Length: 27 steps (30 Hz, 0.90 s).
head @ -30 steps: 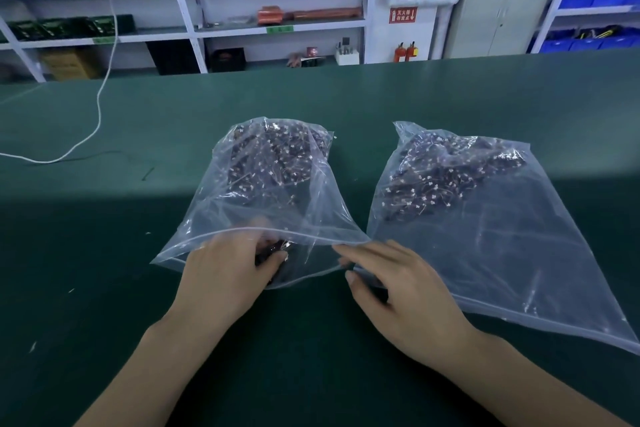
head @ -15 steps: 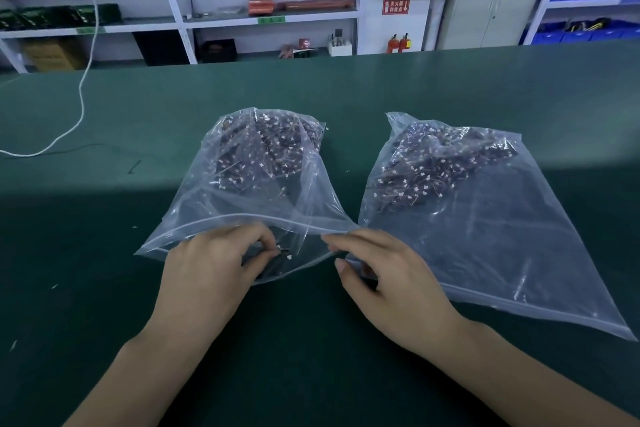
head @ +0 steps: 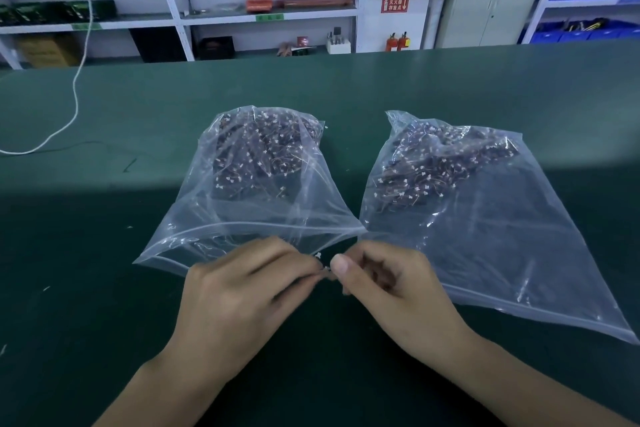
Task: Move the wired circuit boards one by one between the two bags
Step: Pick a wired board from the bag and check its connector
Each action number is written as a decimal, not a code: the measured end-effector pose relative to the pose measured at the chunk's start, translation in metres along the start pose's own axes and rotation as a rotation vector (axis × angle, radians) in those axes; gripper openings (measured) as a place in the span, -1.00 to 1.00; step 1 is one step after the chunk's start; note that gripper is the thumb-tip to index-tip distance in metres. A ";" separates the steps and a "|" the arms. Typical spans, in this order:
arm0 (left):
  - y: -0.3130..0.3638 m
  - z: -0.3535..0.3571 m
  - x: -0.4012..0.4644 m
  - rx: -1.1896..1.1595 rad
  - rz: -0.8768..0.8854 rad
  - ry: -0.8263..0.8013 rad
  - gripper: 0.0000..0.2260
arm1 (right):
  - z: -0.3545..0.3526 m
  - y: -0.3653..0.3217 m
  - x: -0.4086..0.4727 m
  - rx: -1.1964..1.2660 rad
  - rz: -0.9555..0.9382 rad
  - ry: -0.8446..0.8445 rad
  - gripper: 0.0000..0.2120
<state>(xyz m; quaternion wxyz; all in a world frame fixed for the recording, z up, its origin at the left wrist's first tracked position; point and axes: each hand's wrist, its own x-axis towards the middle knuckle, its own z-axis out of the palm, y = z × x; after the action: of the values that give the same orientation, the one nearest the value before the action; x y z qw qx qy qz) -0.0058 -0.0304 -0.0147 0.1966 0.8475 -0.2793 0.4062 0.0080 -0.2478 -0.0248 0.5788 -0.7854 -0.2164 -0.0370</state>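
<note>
Nearest, the left hand (head: 242,291) and right hand (head: 391,284) meet fingertip to fingertip just in front of the left bag's mouth. Both have fingers curled, pinching one small board (head: 323,269) between them; only a sliver of it and a white connector show, so its shape is hard to tell. It sits outside the bags, between their near corners, which looks like a handover from left to right.

Behind the hands, the left bag (head: 263,191) lies with its mouth gaping toward the person, and the right bag (head: 485,211) lies flatter beside it, the two corners almost touching. Each holds a dense heap of boards (head: 266,152) at its far end, roughly equal in bulk.

Judging by that, the job is somewhere mid-way, with many boards left to move across the green table (head: 104,218)
</note>
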 end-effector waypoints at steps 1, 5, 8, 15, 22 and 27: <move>0.000 0.001 0.000 -0.004 0.011 0.012 -0.88 | -0.001 -0.001 -0.001 0.060 0.042 -0.058 -0.67; 0.000 0.004 0.000 0.048 0.024 0.026 -0.86 | -0.004 -0.004 -0.001 0.184 0.110 -0.133 -0.80; 0.002 0.006 0.000 0.033 0.034 0.008 -0.87 | -0.005 -0.004 -0.001 0.196 0.160 -0.116 -0.83; 0.013 0.010 -0.005 -0.303 -0.472 -0.141 -0.74 | -0.017 -0.011 0.012 0.281 0.233 -0.061 -0.84; 0.017 0.012 -0.004 -0.484 -0.497 -0.221 -0.68 | -0.013 -0.010 0.012 0.138 0.087 -0.092 -0.88; 0.021 0.018 -0.006 -0.575 -0.592 -0.242 -0.69 | -0.010 -0.003 0.001 0.252 0.129 -0.047 -0.87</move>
<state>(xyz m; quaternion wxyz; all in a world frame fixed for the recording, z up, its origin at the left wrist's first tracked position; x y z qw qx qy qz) -0.0118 -0.0545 -0.0283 0.4988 0.8433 -0.1472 0.1354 0.0096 -0.2560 -0.0185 0.6689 -0.7192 -0.1820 0.0460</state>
